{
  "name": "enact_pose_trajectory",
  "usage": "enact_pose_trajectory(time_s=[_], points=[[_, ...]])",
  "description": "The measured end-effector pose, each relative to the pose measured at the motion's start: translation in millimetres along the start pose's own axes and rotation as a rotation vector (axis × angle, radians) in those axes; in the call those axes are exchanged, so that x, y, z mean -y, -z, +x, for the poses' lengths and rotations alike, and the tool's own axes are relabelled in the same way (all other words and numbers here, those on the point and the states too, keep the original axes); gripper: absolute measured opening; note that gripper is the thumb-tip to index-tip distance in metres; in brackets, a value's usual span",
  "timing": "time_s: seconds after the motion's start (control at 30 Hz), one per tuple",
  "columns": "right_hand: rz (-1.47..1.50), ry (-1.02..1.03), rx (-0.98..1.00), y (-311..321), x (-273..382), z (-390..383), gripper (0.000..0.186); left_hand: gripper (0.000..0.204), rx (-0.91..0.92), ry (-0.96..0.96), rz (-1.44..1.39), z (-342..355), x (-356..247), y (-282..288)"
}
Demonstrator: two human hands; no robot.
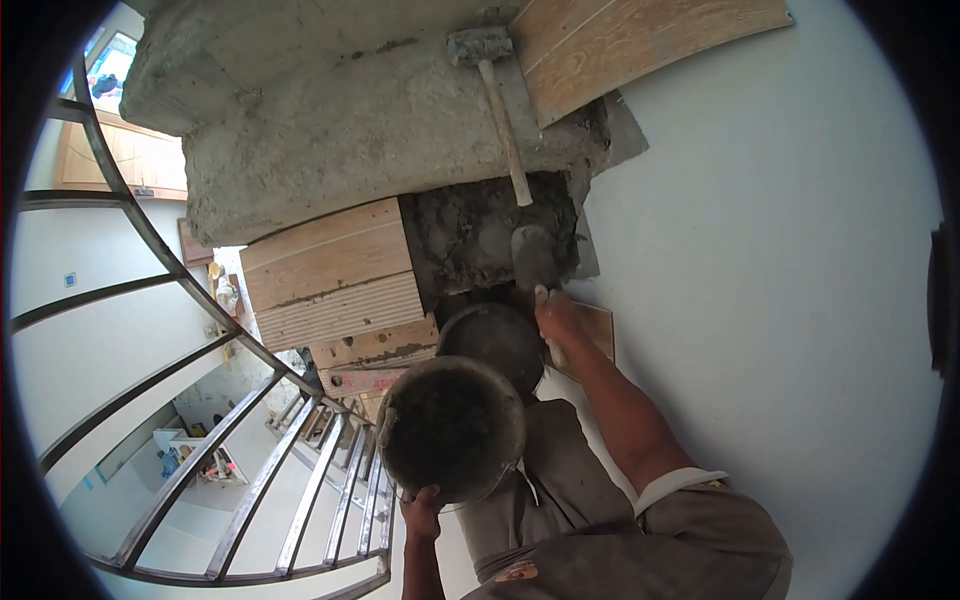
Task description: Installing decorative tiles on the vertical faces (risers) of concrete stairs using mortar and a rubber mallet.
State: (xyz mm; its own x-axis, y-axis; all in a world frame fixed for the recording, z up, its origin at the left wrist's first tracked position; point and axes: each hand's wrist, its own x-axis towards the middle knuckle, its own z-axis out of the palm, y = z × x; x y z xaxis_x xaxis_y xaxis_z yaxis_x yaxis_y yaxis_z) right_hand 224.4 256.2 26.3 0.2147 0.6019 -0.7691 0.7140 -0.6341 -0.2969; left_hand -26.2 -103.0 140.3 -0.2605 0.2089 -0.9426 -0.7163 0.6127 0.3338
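My left hand (421, 512) is closed on the lower edge of a round bucket (392, 462), whose inside is dark and coated with grey mortar. With my right hand (556, 318) I grip a trowel (535, 258), its grey blade over the wet mortar (455, 235) spread rough on the stair tread. Between that mortar and the held bucket stands a second dark bucket (500, 340), partly hidden by the first. Left of the wet mortar lies a wood-look tile (330, 255) with a ribbed front strip.
A mallet (497, 115) rests on the bare concrete step (330, 140), its handle hanging over the mortar. Higher up is another wood-look tile (640, 50). Metal railing (170, 260) curves along the left above a drop to a lower floor. A white wall (760, 260) bounds the right.
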Motion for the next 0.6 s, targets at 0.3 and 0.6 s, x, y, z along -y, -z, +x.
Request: enact_pose_trajectory(time_s=[0.3, 0.6], points=[[0.571, -0.1, 0.093, 37, 57, 57, 0.052, 0.044, 0.029, 0.01, -0.108, -4, 9, 1], [-0.252, 0.397, -0.215, 22, -38, 85, 0.051, 0.044, 0.069, 0.015, -0.116, 0, 19, -3]])
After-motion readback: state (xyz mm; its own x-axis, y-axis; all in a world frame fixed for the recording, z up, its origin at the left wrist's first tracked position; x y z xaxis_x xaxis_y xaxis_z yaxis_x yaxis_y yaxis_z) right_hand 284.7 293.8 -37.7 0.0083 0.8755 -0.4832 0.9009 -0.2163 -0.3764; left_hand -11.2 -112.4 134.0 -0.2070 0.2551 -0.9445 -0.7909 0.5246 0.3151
